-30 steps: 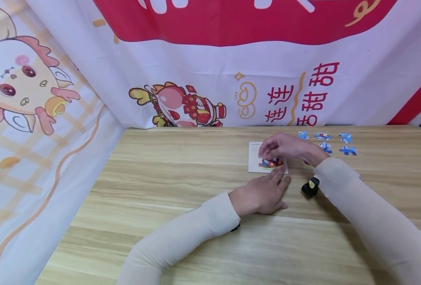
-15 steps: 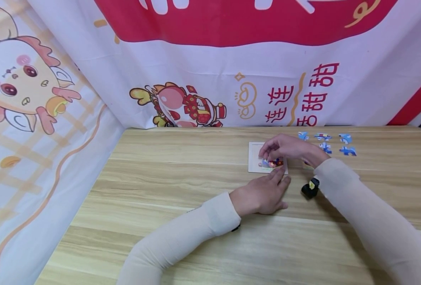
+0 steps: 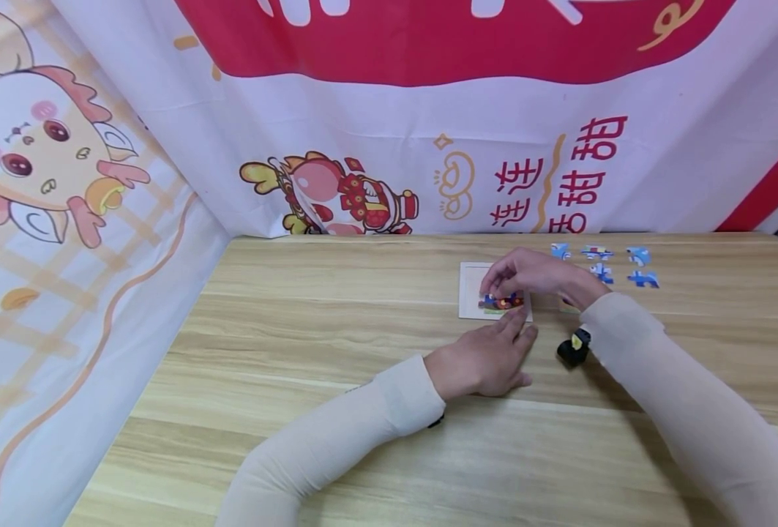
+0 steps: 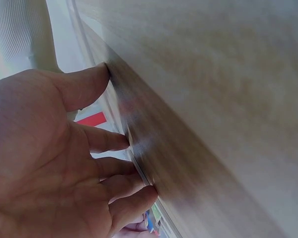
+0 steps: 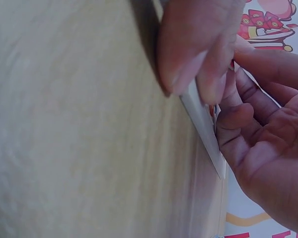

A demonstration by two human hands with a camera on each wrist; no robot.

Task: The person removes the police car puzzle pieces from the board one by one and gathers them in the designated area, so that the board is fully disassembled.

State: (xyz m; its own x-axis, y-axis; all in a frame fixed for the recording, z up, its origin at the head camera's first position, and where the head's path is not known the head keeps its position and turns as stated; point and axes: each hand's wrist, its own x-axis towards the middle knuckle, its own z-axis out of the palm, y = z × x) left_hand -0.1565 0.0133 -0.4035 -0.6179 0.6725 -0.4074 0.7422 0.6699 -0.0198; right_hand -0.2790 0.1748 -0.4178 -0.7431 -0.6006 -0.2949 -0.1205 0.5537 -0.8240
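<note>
A small white puzzle tray [image 3: 469, 293] lies flat on the table, with colourful jigsaw pieces [image 3: 509, 301] along its lower right part. My left hand [image 3: 487, 359] rests with straight fingertips on the tray's near edge; in the left wrist view the left hand [image 4: 54, 158] has its palm lifted off the wood. Over the tray, my right hand [image 3: 527, 272] bends its fingers and pinches a jigsaw piece, mostly hidden by the fingers. The right wrist view shows the right hand [image 5: 273, 139] close to the left fingertips [image 5: 188, 54] at the tray's edge [image 5: 204, 131].
Several loose blue jigsaw pieces [image 3: 643, 279] lie at the back right of the wooden table [image 3: 283, 322]. Another piece is partly hidden beneath the right wrist. A printed cloth [image 3: 389, 110] hangs behind the table, and another covers the left side.
The jigsaw piece under my right fingers tilts, catching glare half a second ago, and now its colours show again. The right fingers shift very slightly; the left hand stays put.
</note>
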